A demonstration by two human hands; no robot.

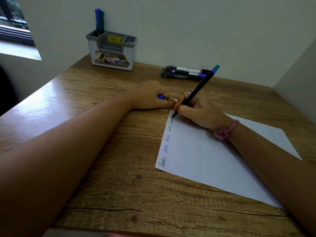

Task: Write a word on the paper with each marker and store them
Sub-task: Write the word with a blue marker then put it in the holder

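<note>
My right hand (pixel 201 112) grips a black marker (pixel 198 89) with a blue and teal end, its tip touching the far left edge of the white paper (pixel 222 161). Several words reading "loki" in green and blue run along the paper's left edge. My left hand (pixel 150 96) lies on the table by the paper's far corner, its fingers curled round a blue cap (pixel 161 97). Three capped markers (pixel 184 72) lie side by side near the wall. A grey and white holder (pixel 111 50) at the back holds a blue and a green marker (pixel 99 20).
The wooden table (pixel 102 168) ends at a white wall behind and a side wall on the right. A window sill (pixel 18 50) sits at the far left. The holder's middle and right compartments show nothing inside.
</note>
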